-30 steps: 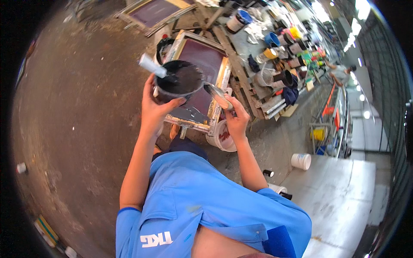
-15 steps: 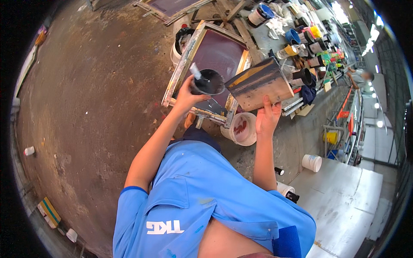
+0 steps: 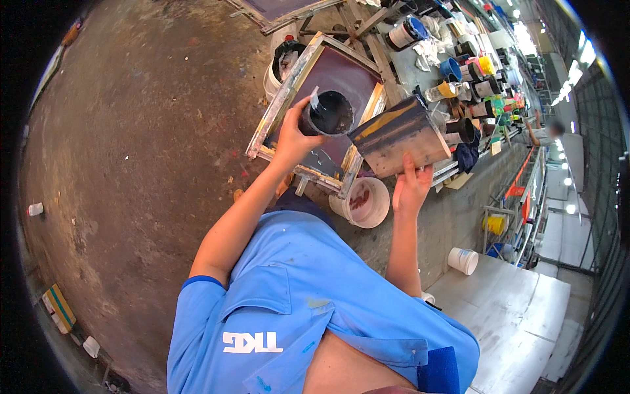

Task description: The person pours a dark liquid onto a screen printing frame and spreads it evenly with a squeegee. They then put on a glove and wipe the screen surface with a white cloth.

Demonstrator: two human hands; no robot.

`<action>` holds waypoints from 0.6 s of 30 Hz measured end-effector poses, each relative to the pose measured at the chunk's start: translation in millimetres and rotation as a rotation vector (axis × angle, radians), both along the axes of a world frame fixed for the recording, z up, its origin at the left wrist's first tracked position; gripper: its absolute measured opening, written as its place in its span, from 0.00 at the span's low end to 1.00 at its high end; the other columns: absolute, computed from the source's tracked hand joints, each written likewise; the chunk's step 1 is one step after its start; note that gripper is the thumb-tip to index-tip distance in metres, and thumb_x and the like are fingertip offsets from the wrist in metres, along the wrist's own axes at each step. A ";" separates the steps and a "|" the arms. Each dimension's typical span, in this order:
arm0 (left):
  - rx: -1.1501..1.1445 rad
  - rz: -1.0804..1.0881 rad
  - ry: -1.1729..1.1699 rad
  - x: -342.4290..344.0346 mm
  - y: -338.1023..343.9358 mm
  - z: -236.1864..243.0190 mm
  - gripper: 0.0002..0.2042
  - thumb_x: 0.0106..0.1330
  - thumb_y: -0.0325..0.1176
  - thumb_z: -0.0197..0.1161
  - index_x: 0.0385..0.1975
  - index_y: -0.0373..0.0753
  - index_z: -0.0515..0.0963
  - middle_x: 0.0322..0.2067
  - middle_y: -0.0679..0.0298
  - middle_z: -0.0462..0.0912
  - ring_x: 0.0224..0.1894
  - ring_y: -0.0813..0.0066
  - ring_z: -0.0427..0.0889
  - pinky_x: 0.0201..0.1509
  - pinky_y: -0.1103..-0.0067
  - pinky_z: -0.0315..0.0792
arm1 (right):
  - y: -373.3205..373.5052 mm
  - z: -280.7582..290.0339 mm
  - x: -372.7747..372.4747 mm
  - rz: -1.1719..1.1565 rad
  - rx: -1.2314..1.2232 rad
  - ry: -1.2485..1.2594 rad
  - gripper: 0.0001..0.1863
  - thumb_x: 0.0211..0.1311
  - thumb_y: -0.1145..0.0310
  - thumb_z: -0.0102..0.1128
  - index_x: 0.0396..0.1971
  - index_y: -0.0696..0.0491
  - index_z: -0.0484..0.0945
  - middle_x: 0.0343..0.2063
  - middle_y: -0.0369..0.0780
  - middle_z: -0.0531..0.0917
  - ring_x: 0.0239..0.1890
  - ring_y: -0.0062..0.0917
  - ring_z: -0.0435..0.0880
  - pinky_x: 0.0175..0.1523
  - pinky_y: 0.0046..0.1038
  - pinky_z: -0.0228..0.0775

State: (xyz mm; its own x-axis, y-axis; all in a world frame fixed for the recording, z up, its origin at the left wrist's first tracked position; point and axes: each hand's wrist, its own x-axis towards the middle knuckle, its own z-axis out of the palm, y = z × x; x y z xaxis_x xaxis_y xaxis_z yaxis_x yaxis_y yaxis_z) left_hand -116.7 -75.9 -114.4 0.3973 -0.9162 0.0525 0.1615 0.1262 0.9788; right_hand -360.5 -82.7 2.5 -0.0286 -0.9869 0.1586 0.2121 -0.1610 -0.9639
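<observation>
Head view, one moment. Person in blue shirt (image 3: 308, 308), both forearms raised over work area.

Left hand (image 3: 292, 138): closed around side of a dark pot (image 3: 328, 113), fingers wrapped on its wall. Pot is held above the screen (image 3: 328, 92), tilted w/ mouth turned toward camera; inside looks black. A pale stick (image 3: 314, 100) stands at pot's rim, upper left.

Right hand (image 3: 410, 187): grips lower edge of a flat plate (image 3: 400, 134), thumb and fingers pinched on it. Plate is held approx. upright, tilted, its face streaked dark w/ a yellow-brown band. Plate is just right of pot; contact btw. the two can't be told.

Screen: wooden frame, dark maroon mesh, lying flat below pot and left hand. A dark patch is seen on the mesh near its lower edge.

A white bucket (image 3: 362, 202) w/ reddish inside stands just beside the frame's lower right corner, below the plate. A second bucket (image 3: 283, 60) is partly hidden behind the frame's upper left.

Bench (image 3: 420, 62) at upper right is crowded w/ paint cans (image 3: 472, 72), blue, yellow, green among them. Floor (image 3: 131, 151) at left is brown, stained. A small white tub (image 3: 463, 260) stands on the floor at right, well apart from both hands.
</observation>
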 end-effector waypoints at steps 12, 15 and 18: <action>-0.161 0.092 -0.303 8.6 -3.0 63.0 0.46 0.39 0.28 0.81 0.66 0.50 0.68 0.54 0.56 0.71 0.58 0.57 0.74 0.64 0.68 0.69 | 1.4 -19.3 3.6 0.035 0.021 0.077 0.27 0.62 0.79 0.66 0.61 0.58 0.68 0.56 0.39 0.77 0.57 0.24 0.75 0.64 0.29 0.65; -0.189 0.105 -0.299 11.0 -8.0 80.7 0.45 0.41 0.28 0.80 0.66 0.50 0.68 0.54 0.56 0.71 0.58 0.58 0.74 0.63 0.68 0.70 | 4.2 -16.0 8.5 0.045 0.035 0.128 0.27 0.63 0.79 0.66 0.61 0.57 0.68 0.56 0.39 0.78 0.57 0.24 0.75 0.64 0.29 0.65; -0.219 0.121 -0.297 13.6 -13.0 94.5 0.45 0.40 0.28 0.80 0.66 0.47 0.68 0.55 0.56 0.71 0.59 0.58 0.73 0.65 0.68 0.68 | 6.8 -14.8 13.2 0.038 0.032 0.169 0.27 0.62 0.77 0.68 0.60 0.59 0.69 0.54 0.40 0.79 0.55 0.23 0.77 0.61 0.27 0.67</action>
State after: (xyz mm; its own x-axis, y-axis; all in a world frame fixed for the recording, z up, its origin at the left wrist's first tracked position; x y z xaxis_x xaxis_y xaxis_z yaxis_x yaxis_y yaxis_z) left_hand -103.2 -88.9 -20.0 0.4404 -0.8177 0.3706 -0.1535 0.3381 0.9285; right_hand -347.4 -75.9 -12.3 0.0333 -0.9914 0.1266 0.0521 -0.1247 -0.9908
